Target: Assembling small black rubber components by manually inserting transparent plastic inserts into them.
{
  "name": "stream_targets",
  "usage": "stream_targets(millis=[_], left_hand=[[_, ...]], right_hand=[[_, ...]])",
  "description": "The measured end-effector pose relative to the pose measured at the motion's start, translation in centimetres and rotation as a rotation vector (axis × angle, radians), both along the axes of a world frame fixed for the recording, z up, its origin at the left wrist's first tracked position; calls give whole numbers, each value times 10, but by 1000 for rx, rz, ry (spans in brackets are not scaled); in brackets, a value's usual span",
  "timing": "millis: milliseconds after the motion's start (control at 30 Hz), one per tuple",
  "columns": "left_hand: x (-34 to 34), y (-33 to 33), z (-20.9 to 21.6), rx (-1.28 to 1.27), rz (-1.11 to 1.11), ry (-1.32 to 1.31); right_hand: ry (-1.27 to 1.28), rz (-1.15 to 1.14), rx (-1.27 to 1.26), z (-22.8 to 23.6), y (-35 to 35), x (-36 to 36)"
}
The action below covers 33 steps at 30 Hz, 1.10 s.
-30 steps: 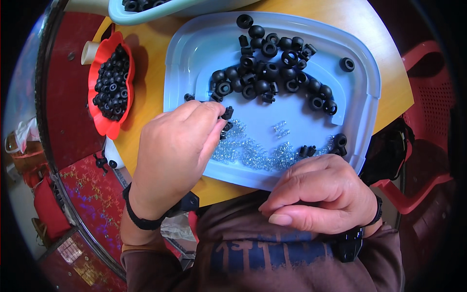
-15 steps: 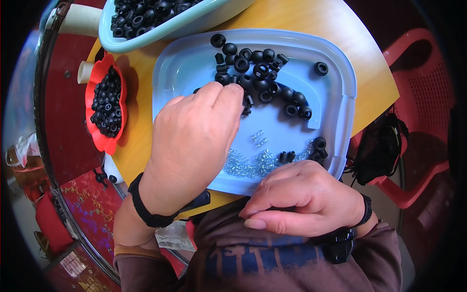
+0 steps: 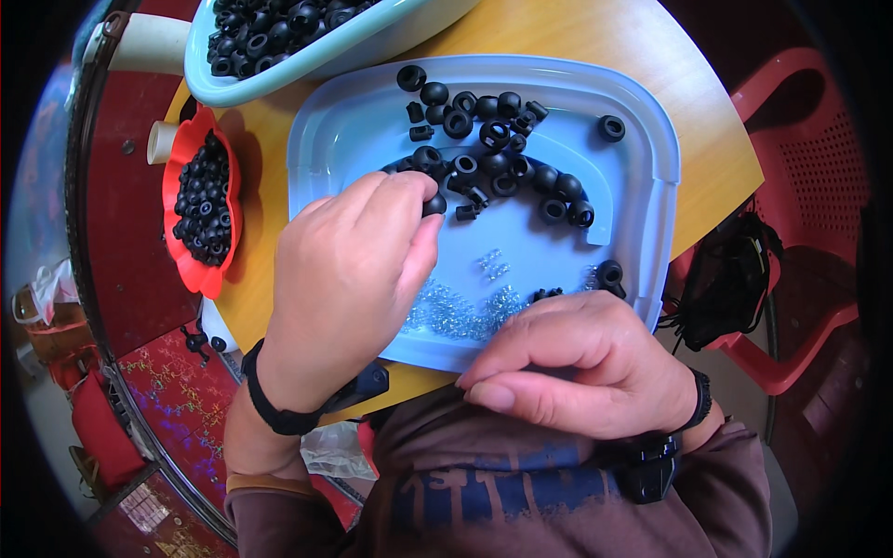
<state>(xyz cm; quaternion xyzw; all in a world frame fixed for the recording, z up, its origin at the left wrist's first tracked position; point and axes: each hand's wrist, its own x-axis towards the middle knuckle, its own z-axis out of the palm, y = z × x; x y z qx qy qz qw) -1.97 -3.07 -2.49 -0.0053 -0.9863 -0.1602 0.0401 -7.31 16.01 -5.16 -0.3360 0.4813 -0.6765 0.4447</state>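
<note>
My left hand (image 3: 358, 246) is over the left part of a pale blue plastic lid (image 3: 642, 112), its thumb and fingers closed on a black round hollow cap (image 3: 433, 205). Beyond its fingertips lie several more such round caps (image 3: 494, 135) and small black cylindrical plugs (image 3: 421, 133). My right hand (image 3: 577, 372) rests at the lid's near edge with thumb and forefinger pinched; whatever is between them is hidden. Just past that hand is a heap of tiny clear springs (image 3: 451, 312). A few black pieces (image 3: 609, 274) lie beside it, partly covered by the hand.
A light blue basin (image 3: 219, 88) full of black caps stands at the far left of the wooden table (image 3: 712, 139). Left of the lid is a red scalloped dish (image 3: 177, 251) holding small black parts. A red plastic chair (image 3: 805, 186) stands to the right, with a black bag (image 3: 735, 279).
My left hand has drawn back slightly toward me and left, and a round cap now shows in its fingers. My right hand has barely moved, still pinched.
</note>
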Motion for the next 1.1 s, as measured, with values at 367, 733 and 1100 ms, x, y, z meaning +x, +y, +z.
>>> stream_targets(millis=[367, 733, 1100], left_hand=[[29, 28, 26, 1408, 345, -270], [36, 28, 7, 775, 71, 68], [43, 38, 12, 617, 15, 136]], right_hand=[[-485, -169, 62, 7, 3, 2], [-586, -208, 3, 8, 2, 6], [-739, -85, 17, 9, 2, 4]])
